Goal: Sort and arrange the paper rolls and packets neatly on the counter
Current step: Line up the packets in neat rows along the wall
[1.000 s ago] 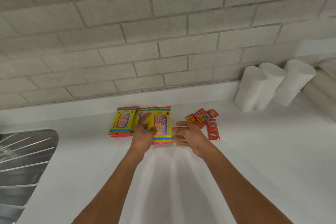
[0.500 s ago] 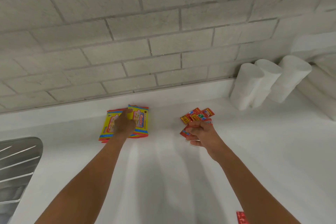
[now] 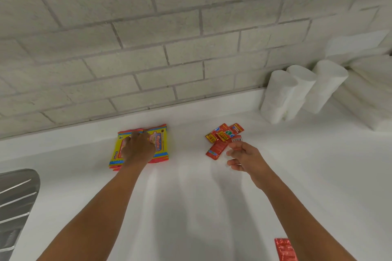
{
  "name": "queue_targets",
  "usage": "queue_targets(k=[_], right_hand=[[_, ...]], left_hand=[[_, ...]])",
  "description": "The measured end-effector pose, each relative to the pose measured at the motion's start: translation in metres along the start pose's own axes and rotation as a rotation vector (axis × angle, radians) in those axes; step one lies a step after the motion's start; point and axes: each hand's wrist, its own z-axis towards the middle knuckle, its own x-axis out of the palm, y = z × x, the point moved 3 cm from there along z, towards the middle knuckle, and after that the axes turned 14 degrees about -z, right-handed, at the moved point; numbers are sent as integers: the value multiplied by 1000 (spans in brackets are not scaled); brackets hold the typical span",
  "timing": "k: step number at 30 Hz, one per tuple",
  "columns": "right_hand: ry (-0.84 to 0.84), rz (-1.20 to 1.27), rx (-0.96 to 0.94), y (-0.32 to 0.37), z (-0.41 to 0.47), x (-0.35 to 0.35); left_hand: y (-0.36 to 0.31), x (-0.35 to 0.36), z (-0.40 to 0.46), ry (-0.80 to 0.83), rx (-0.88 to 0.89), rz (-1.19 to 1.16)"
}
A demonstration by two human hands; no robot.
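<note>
Left hand (image 3: 137,148) presses flat on the yellow packets (image 3: 158,144). Right of those packets, the right hand (image 3: 244,155) pinches 1 red sachet (image 3: 235,140) beside the red sachet pile (image 3: 222,133).

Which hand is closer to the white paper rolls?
The right hand. It is by the small red packets, nearer to the paper rolls; the left hand rests on the yellow packets, farther away.

- Flat yellow plastic packets (image 3: 158,144): red and blue edge bands, red lettering on a pink panel.
- Small red foil sachets (image 3: 220,140): yellow, green and blue label patches; one has a white barcode panel.
- Upright white paper rolls (image 3: 280,95): plain white.
- Smooth white counter (image 3: 191,207): uniform white.
- Pale grey brick wall (image 3: 169,27): darker grey joints.
- Ribbed steel drainboard (image 3: 14,201): silver-grey.
</note>
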Motion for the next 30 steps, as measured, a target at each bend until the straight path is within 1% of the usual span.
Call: queue_targets(k=[6, 9, 13, 15, 21, 26, 30], right_hand=[[-91, -38, 17, -11, -9, -9], [-139, -106, 6, -17, -16, -17], [-203, -240, -35, -20, -18, -34], [-217, -296, -69, -17, -14, -45], [-180, -438, -145, -19, 0, -71], [-127, -465, -177, -23, 15, -92], [-90, -471, -199, -25, 31, -106]], left_hand=[[-34, 5, -11, -10, 189, -145], [-60, 27, -25, 61, 262, -259], [-102, 54, -48, 171, 318, -260], [-119, 65, -54, 185, 317, -232], [-150, 96, -62, 209, 263, -131], [-156, 107, -63, 199, 141, -107], [-161, 119, -78, 140, 158, -32]])
